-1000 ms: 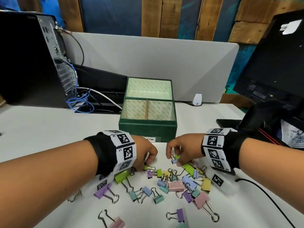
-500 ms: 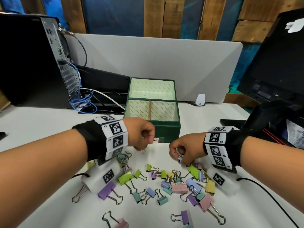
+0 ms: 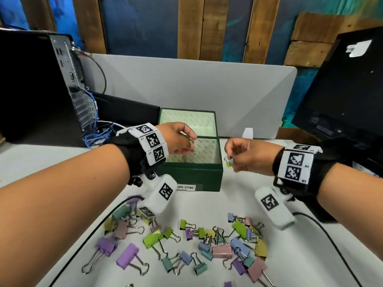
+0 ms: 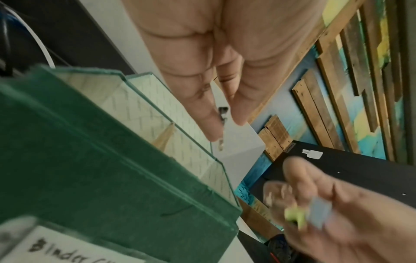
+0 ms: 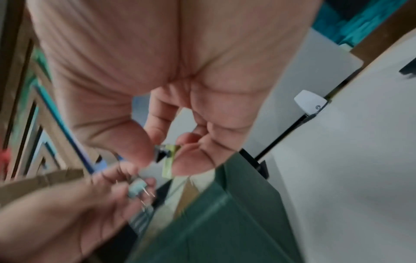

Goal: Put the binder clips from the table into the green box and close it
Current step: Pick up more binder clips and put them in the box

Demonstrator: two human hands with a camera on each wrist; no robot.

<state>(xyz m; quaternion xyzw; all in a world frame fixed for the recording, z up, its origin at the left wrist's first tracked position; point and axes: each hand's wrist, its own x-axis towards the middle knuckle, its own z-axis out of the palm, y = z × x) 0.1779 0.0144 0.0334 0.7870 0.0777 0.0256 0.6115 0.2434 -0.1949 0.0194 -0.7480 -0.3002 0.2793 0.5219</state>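
Note:
The green box (image 3: pixel 192 177) stands open on the white table, lid tilted back, a divider inside. My left hand (image 3: pixel 191 147) hovers over the box's left compartment and pinches a small binder clip (image 3: pixel 194 152) by its wire handles; its light blue body (image 5: pixel 137 187) shows in the right wrist view. My right hand (image 3: pixel 231 160) is just right of the box's front corner, pinching small clips (image 3: pixel 229 163), one yellow-green and one pale blue (image 4: pixel 319 213). Many pastel binder clips (image 3: pixel 207 245) lie scattered on the table in front of me.
A black computer tower (image 3: pixel 37 88) with blue cables (image 3: pixel 97 133) stands at the left. A grey divider panel (image 3: pixel 186 90) runs behind the box. A black monitor (image 3: pixel 348 96) stands at the right. A black cable (image 3: pixel 323 226) crosses the table at the right.
Both hands have lifted off the clip pile with clips pinched. The left hand moved over the box; the right hand rose to beside the box's right corner.

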